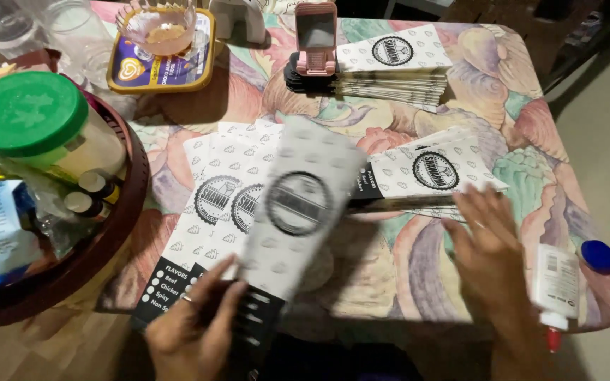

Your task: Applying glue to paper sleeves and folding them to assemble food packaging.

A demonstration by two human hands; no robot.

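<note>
The left hand [192, 331] sits nearest the camera at the bottom edge, its grip clamped on the dark lower end of a printed paper sleeve [298, 212]. The sleeve is lifted off the surface [383, 261] and tilts up and away to the right, blurred, its round black emblem facing the camera. Beneath it, more flat sleeves [206, 212] lie overlapped on the surface, white with small leaf marks and black bottom panels.

The right hand [492, 254] is spread flat, fingers apart, holding nothing, resting on or just over the surface beside a fanned pile [435, 173] of the same sleeves. Just right of that hand lies a white glue bottle [555, 282] with a red tip, and its blue cap [597, 255] lies apart near the edge.

Farther back a neat stack [393, 67] of sleeves stands beside a pink phone stand [315, 39]. At the left, a round brown tray [118, 212] holds a jar with a green lid [26, 113] and small bottles. A glass bowl [160, 28] sits on a yellow-rimmed tub lid.
</note>
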